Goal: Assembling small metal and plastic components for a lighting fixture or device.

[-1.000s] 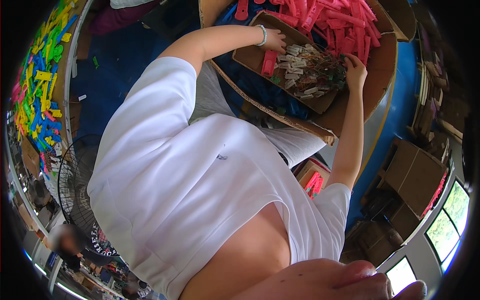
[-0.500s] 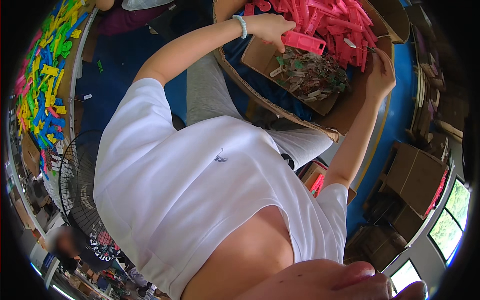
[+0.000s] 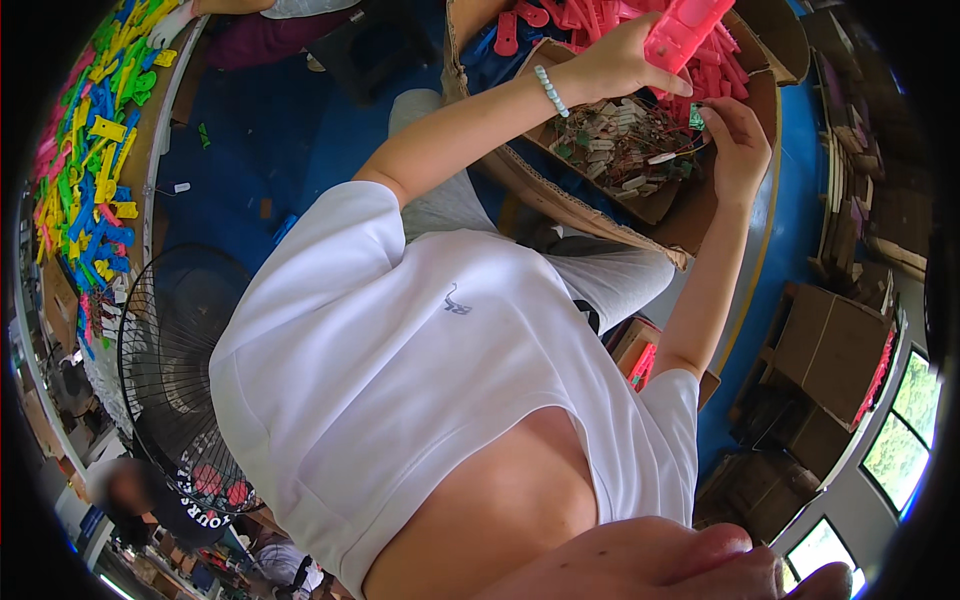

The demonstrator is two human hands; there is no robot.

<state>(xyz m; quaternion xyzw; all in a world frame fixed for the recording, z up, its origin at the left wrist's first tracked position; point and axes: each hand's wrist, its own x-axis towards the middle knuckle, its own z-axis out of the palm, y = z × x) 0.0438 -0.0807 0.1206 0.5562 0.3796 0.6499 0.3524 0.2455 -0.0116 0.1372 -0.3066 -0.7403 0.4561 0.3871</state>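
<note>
In the head view, the left hand [image 3: 615,65] is wrapping its fingers around a pink plastic piece [image 3: 685,30] up at 1 o'clock, lifting it above a pile of pink pieces [image 3: 590,15]. The right hand [image 3: 735,135] is sitting just below, also near 1 o'clock, with its fingers pinching a tiny green part [image 3: 697,117]. Both hands are working over a cardboard box [image 3: 560,190] holding small wired parts [image 3: 625,150]. A round black fan [image 3: 175,370] is standing at 8 o'clock. Bright plastic shapes [image 3: 90,170] are lying on a table at 10 o'clock.
</note>
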